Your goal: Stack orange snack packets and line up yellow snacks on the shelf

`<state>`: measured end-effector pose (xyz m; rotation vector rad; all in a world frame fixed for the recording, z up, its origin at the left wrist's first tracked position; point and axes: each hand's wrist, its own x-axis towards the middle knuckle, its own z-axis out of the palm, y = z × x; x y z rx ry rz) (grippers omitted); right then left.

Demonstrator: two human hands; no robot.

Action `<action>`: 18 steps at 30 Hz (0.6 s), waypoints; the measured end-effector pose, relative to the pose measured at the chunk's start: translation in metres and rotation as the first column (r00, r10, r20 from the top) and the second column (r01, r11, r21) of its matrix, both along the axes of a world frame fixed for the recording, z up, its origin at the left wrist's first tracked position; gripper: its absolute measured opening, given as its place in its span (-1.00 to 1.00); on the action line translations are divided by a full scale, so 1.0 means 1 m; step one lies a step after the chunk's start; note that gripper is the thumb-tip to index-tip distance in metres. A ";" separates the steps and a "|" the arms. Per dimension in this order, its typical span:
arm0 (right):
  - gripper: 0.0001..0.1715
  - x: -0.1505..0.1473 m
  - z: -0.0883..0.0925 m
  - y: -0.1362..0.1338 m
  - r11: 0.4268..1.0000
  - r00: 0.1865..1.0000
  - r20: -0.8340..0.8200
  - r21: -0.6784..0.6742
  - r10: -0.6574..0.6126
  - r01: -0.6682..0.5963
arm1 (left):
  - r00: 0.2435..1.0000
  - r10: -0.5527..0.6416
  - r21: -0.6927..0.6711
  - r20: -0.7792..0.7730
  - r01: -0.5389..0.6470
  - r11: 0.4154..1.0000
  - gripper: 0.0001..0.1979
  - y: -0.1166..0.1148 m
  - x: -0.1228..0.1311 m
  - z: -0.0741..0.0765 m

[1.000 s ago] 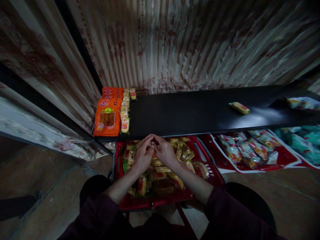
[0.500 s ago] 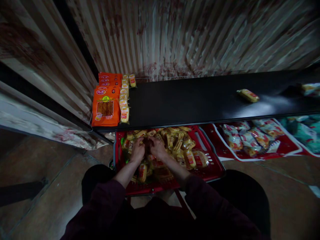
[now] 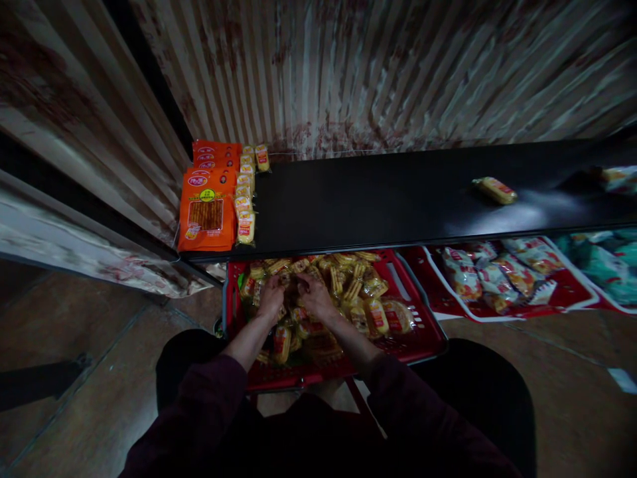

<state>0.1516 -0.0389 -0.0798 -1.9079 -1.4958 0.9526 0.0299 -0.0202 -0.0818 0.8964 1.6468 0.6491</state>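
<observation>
Both hands are down among the clear-wrapped yellow snack packs (image 3: 378,317) heaped in a red plastic basket (image 3: 428,332). My left hand (image 3: 271,297) curls its fingers at the packs on the basket's left side. Just right of it, my right hand (image 3: 316,299) has bent fingers pointing inward. Only a small dark gap separates the two hands. Whatever lies between the fingers is too dim and covered to make out. The basket sits between my knees, its far rim beneath the edge of a black shelf (image 3: 358,192).
Orange snack bags (image 3: 206,212) stand at the shelf's left end beside a row of small yellow packs (image 3: 245,226). One wrapped pack (image 3: 495,190) lies farther right. Another red basket (image 3: 567,299) holds white-and-orange bags, with teal bags (image 3: 610,269) beyond. A striped curtain (image 3: 348,79) hangs behind.
The hands stay in the same part of the basket, with their fingers shifting slightly among the packs. The view has moved a little; the shelf goods look unchanged.
</observation>
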 end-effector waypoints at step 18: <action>-0.65 0.051 0.010 -0.041 1.000 0.993 -0.117 -0.012 -0.027 0.026 | 0.976 -0.207 0.058 -0.061 0.211 0.976 -0.73 -0.016 -0.007 0.005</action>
